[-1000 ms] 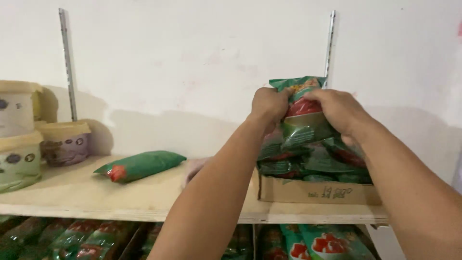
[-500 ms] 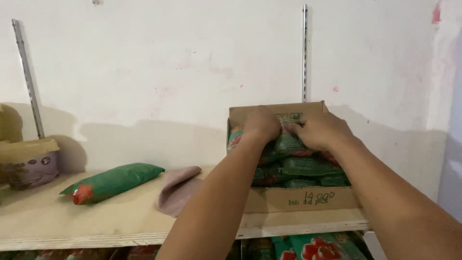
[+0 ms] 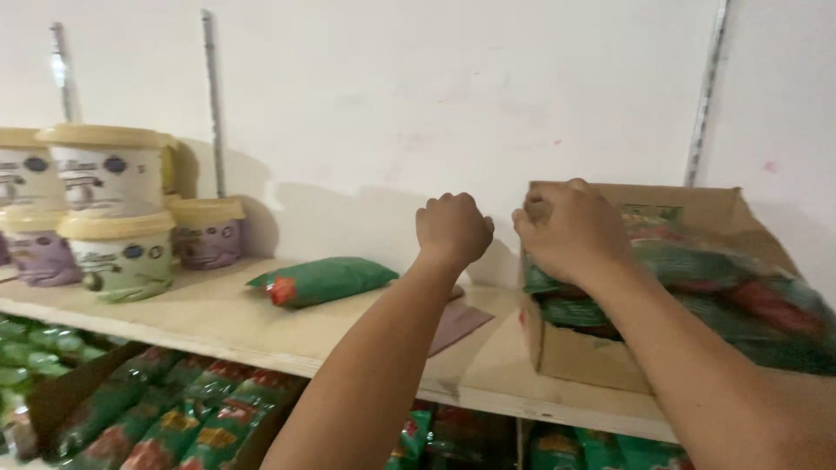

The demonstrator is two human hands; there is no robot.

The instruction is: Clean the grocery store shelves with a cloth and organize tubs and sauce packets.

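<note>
Beside the fisted left hand (image 3: pixel 453 228), right hand (image 3: pixel 570 231) seemingly grips the packet-filled box (image 3: pixel 575 352).

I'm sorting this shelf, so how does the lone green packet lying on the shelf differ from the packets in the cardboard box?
The lone green packet lies flat by itself on the bare shelf; the boxed packets are stacked together inside the cardboard box. No hand touches the lone packet, while the right hand rests on the boxed packets. Both are green with red patches.
</note>
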